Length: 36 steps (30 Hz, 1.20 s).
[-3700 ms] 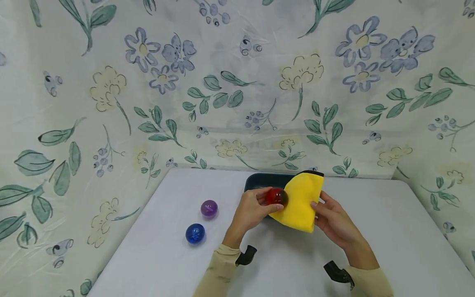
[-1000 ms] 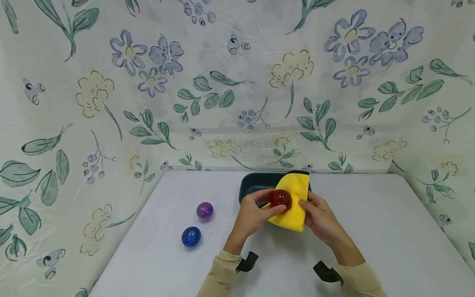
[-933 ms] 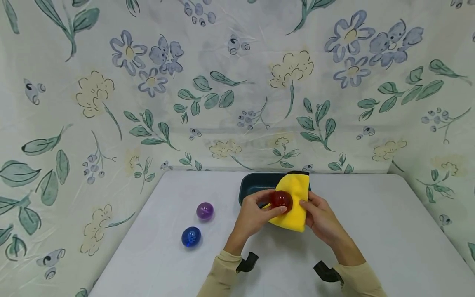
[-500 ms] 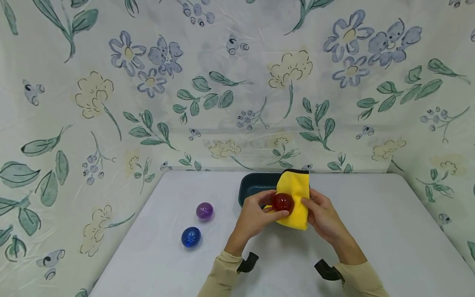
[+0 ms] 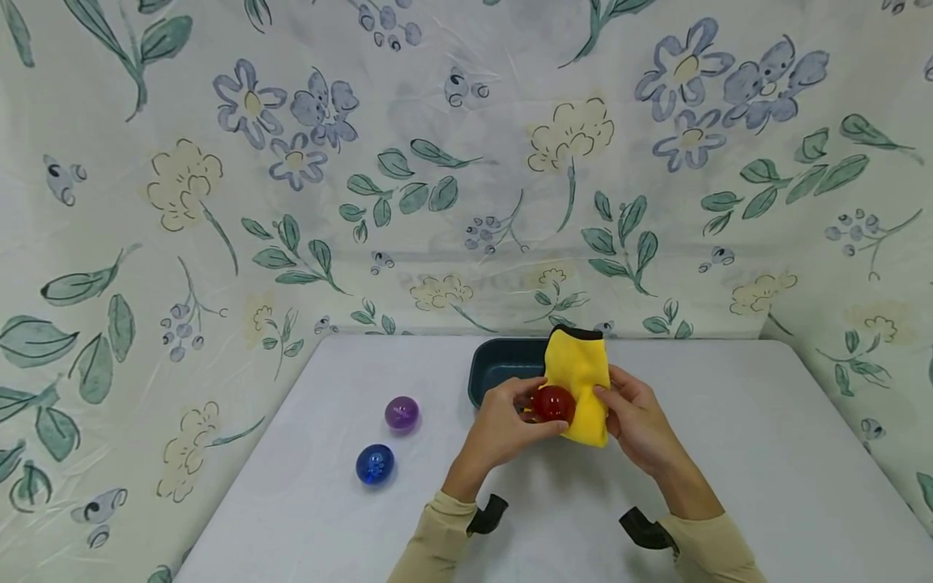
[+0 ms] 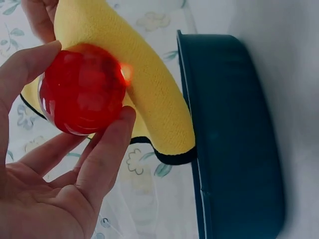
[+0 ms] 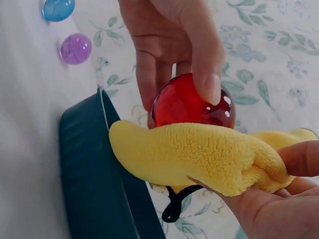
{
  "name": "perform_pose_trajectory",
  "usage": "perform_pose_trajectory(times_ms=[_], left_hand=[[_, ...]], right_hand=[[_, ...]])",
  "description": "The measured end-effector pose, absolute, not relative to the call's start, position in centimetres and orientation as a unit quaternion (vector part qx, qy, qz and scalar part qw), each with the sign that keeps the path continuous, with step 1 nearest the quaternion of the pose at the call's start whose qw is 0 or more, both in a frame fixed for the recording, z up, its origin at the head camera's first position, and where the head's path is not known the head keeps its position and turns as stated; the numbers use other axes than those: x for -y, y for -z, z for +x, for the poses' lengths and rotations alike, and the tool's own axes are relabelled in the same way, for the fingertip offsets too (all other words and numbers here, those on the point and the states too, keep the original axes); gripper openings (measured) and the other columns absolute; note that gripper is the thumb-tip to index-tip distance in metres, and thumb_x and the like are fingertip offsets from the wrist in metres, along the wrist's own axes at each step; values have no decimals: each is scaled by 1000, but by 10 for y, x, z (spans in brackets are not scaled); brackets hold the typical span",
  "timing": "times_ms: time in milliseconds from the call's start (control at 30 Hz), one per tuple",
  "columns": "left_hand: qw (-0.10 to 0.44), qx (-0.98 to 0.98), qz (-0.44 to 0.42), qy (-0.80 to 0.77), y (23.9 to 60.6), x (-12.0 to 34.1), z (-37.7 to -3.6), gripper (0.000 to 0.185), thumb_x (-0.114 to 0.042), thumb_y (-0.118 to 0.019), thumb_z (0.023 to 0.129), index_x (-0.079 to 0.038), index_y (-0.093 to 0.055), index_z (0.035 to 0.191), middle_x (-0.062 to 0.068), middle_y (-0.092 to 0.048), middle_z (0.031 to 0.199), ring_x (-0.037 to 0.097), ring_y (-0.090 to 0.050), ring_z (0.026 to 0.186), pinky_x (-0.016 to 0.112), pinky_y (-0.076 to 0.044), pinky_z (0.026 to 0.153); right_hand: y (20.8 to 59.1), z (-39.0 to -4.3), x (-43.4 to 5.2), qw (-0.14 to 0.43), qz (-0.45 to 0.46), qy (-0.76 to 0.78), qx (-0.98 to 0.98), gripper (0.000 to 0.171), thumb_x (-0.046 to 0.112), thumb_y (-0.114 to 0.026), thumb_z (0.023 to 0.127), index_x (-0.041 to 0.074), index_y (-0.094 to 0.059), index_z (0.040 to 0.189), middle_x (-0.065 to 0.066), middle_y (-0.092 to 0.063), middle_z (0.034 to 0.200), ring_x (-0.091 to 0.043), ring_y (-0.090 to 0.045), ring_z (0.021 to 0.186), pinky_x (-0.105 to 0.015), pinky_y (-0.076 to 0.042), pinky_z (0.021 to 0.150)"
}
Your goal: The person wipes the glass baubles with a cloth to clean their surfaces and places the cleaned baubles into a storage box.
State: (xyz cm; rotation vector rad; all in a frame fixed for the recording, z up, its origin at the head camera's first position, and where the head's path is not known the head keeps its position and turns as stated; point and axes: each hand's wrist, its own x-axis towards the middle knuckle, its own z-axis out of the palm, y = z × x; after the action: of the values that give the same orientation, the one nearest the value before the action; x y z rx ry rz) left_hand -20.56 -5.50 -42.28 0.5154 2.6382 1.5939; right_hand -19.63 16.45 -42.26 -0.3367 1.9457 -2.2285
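Note:
A clear red ball (image 5: 554, 404) is held between the thumb and fingers of my left hand (image 5: 503, 425), above the table. My right hand (image 5: 645, 417) pinches a yellow cloth (image 5: 579, 364) with a black edge. The cloth lies against the ball's right side, as the left wrist view shows with the red ball (image 6: 82, 89) touching the yellow cloth (image 6: 144, 84). In the right wrist view, the yellow cloth (image 7: 194, 152) is bunched between thumb and fingers. Behind both hands stands a dark teal tray (image 5: 503, 360), partly hidden by the cloth and my left hand.
On the white table (image 5: 306, 518), a purple ball (image 5: 402, 414) and a blue ball (image 5: 375, 465) lie to the left of my hands. A floral curtain (image 5: 437, 178) hangs behind the table's far edge.
Compared with several seconds ago, the cloth is narrower and more bunched. Over the last second the red ball has shifted slightly down and right, and the cloth's lower edge has risen.

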Motion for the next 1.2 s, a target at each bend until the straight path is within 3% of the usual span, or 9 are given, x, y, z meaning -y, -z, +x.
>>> perform_pose_trajectory(times_ms=[333, 633, 833, 1200], left_hand=[[-5, -856, 159, -492, 426, 61, -212, 58, -40, -86, 84, -9, -71, 131, 8, -73, 128, 22, -72, 107, 38, -63, 93], [-1, -833, 143, -534, 429, 63, -213, 56, -37, -86, 85, -8, -71, 131, 11, -72, 130, 26, -75, 105, 33, -65, 86], [-6, -828, 119, -547, 430, 66, -215, 61, -35, -85, 86, -5, -67, 135, 15, -70, 134, 31, -75, 111, 36, -64, 88], [-57, -815, 103, -567, 431, 69, -219, 60, -33, -87, 83, -3, -69, 132, 14, -73, 128, 30, -72, 115, 37, -62, 93]], right_hand=[[415, -191, -160, 72, -116, 729, -671, 52, 15, -42, 111, -5, -29, 158, -30, -41, 154, -9, -65, 115, -27, -59, 98], [411, -188, -156, 70, -115, 723, -677, 52, 14, -41, 112, -4, -28, 158, -29, -41, 154, -9, -64, 117, -31, -59, 99], [414, -188, -154, 78, -109, 734, -666, 53, 15, -42, 112, -4, -26, 159, -29, -40, 155, -8, -65, 115, -29, -59, 99], [421, -188, -149, 97, -104, 749, -648, 55, 20, -43, 112, -2, -26, 159, -30, -42, 153, -10, -68, 113, -30, -59, 99]])
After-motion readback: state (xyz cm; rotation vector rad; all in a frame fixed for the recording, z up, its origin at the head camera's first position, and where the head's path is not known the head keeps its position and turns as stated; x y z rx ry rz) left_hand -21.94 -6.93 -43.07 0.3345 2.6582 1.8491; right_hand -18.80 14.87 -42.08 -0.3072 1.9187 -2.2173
